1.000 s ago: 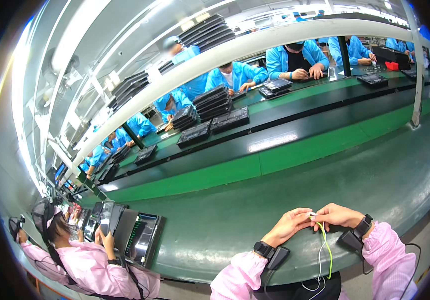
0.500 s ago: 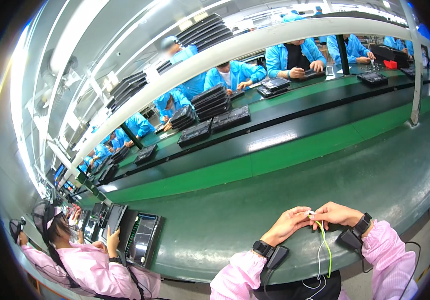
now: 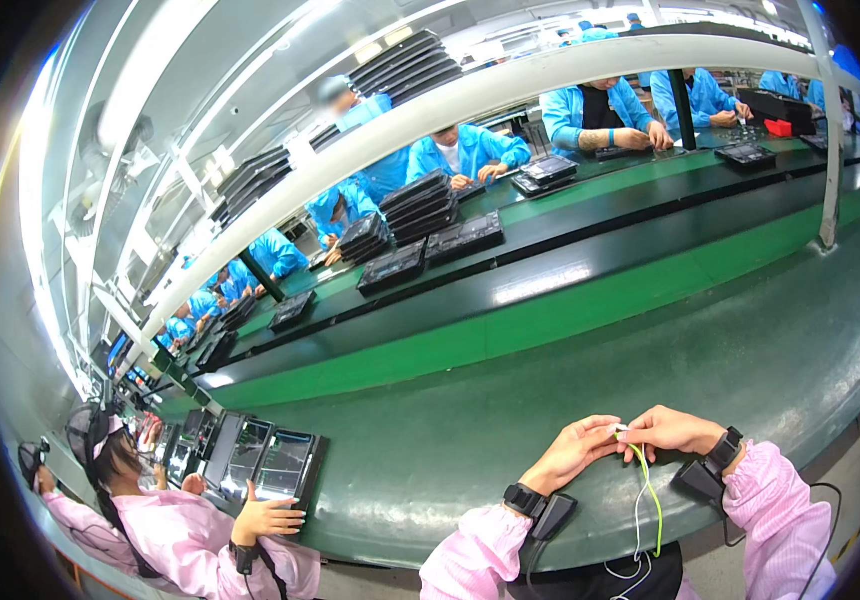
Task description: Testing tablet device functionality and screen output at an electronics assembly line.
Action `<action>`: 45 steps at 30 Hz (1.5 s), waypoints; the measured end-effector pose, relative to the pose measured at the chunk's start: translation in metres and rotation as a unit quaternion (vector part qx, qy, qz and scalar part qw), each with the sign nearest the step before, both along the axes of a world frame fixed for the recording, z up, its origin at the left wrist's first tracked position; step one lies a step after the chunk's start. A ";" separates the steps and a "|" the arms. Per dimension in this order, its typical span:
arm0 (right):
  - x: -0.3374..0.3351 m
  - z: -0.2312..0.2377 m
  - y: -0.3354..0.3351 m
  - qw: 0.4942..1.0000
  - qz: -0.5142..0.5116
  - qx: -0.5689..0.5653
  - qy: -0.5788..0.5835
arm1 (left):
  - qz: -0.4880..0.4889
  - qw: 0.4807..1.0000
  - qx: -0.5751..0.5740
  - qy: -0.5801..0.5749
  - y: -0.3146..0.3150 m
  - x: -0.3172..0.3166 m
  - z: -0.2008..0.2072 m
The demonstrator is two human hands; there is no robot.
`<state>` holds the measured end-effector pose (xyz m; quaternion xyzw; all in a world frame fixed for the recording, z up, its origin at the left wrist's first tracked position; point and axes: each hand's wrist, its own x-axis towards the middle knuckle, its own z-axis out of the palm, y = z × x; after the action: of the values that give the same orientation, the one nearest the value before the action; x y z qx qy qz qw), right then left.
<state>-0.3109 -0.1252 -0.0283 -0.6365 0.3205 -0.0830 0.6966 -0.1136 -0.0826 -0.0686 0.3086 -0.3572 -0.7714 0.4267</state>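
My left hand [image 3: 577, 451] and my right hand [image 3: 672, 431] meet fingertip to fingertip over the green bench [image 3: 470, 420]. Together they pinch the small white end of a thin cable bundle [image 3: 643, 490], one strand yellow-green and one white, which hangs down toward my lap. Both wrists carry black straps with small black boxes [image 3: 553, 514]. My sleeves are pink.
To my left a person in pink [image 3: 165, 530] handles dark flat devices in trays [image 3: 270, 465]. A dark conveyor belt [image 3: 550, 285] runs across the middle. Beyond it, stacks of black trays [image 3: 420, 205] and several workers in blue [image 3: 465, 155] line the far bench.
My hands stay together on the cable end. The person at my left has set the flat device down nearer the bench edge.
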 end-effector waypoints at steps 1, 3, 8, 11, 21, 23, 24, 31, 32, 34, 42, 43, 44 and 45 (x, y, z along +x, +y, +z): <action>0.000 0.000 0.000 1.000 -0.002 0.001 0.006 | 0.000 1.000 0.000 0.004 0.000 0.000 0.000; 0.000 0.000 0.001 1.000 -0.003 0.002 0.012 | 0.001 1.000 0.000 0.009 0.001 0.001 0.000; 0.001 -0.001 0.000 1.000 -0.008 0.001 0.030 | -0.008 1.000 -0.003 0.013 0.002 0.001 0.000; 0.001 -0.002 0.000 1.000 -0.007 -0.003 0.024 | -0.002 1.000 0.007 0.000 0.001 0.001 0.001; -0.003 -0.003 -0.002 1.000 -0.013 0.008 0.026 | 0.004 1.000 0.010 -0.017 0.000 -0.005 0.005; -0.005 -0.003 -0.003 1.000 -0.007 0.001 0.011 | 0.001 1.000 0.004 -0.013 0.000 -0.006 0.006; -0.005 -0.003 -0.003 1.000 -0.005 0.001 0.025 | 0.005 1.000 0.004 -0.018 0.000 -0.007 0.006; -0.004 -0.006 -0.003 1.000 -0.016 0.012 0.021 | 0.003 1.000 0.006 -0.003 0.000 -0.005 0.004; -0.005 -0.007 -0.003 1.000 -0.013 0.007 0.003 | -0.003 1.000 0.007 0.006 0.000 -0.006 0.004; -0.005 -0.006 -0.004 0.999 -0.002 0.003 0.033 | 0.002 1.000 0.003 -0.006 -0.001 -0.006 0.004; -0.007 -0.006 -0.005 1.000 -0.005 0.006 0.017 | 0.005 1.000 0.005 -0.009 -0.002 -0.008 0.002; -0.007 -0.006 -0.005 0.999 -0.013 0.009 0.029 | 0.005 1.000 0.003 -0.007 -0.002 -0.008 0.002; -0.008 -0.006 -0.006 1.000 -0.008 0.005 0.013 | -0.002 1.000 0.001 0.002 -0.003 -0.009 0.001; -0.008 -0.006 -0.006 1.000 -0.005 0.003 0.011 | 0.004 1.000 -0.001 -0.006 -0.004 -0.009 0.001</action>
<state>-0.3193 -0.1313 -0.0343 -0.6335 0.3322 -0.0785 0.6943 -0.1228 -0.0863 -0.0672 0.3141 -0.3589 -0.7675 0.4283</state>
